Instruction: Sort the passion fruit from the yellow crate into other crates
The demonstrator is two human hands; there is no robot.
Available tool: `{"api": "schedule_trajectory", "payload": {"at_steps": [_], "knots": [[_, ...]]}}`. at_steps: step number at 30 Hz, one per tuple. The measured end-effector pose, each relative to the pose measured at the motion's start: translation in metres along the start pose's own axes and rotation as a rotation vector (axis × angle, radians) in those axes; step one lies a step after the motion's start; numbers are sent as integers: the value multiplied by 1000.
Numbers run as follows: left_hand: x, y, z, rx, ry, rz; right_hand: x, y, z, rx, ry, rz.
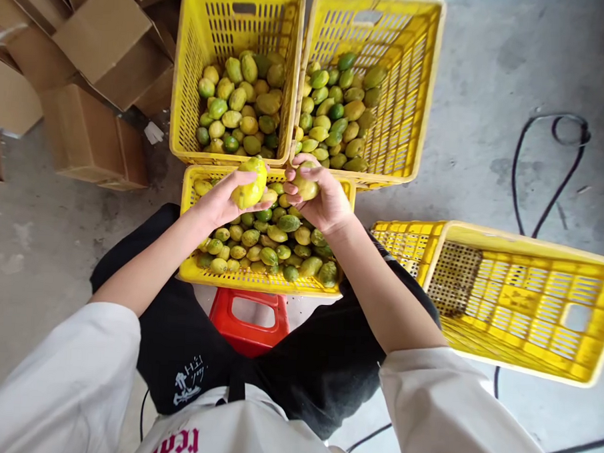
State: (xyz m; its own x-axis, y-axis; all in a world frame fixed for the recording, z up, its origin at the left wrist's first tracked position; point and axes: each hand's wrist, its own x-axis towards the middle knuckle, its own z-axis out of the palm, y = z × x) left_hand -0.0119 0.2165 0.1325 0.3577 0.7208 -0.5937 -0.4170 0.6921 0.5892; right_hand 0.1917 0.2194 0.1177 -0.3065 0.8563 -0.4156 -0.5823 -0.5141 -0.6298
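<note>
My left hand (pixel 222 199) is closed around a bright yellow lemon (pixel 250 183), its thumb lying across the top. Close beside it, my right hand (pixel 328 199) grips a duller yellow-green lemon (pixel 306 183), partly covered by the fingers. Both hands are above the near yellow crate (pixel 264 283), which holds many green and yellow lemons (pixel 276 233). Behind it stand a left yellow crate (pixel 183 81) and a right yellow crate (pixel 422 91), side by side, each part filled with lemons.
A red plastic stool (pixel 249 341) is between my knees, by the near crate. Another yellow crate (pixel 519 299) lies tipped on its side at right. Cardboard boxes (pixel 90 137) pile up at the upper left. A black cable (pixel 519 176) loops across the concrete floor.
</note>
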Motion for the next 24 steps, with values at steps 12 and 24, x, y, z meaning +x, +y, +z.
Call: {"api": "schedule_trajectory", "payload": {"at_steps": [12,24], "knots": [[2,11,8,-150,75,11,-2,-5,9,128,24,-105],[7,4,1,-101,110,26,2,4,-12,83,-37,-29]]}}
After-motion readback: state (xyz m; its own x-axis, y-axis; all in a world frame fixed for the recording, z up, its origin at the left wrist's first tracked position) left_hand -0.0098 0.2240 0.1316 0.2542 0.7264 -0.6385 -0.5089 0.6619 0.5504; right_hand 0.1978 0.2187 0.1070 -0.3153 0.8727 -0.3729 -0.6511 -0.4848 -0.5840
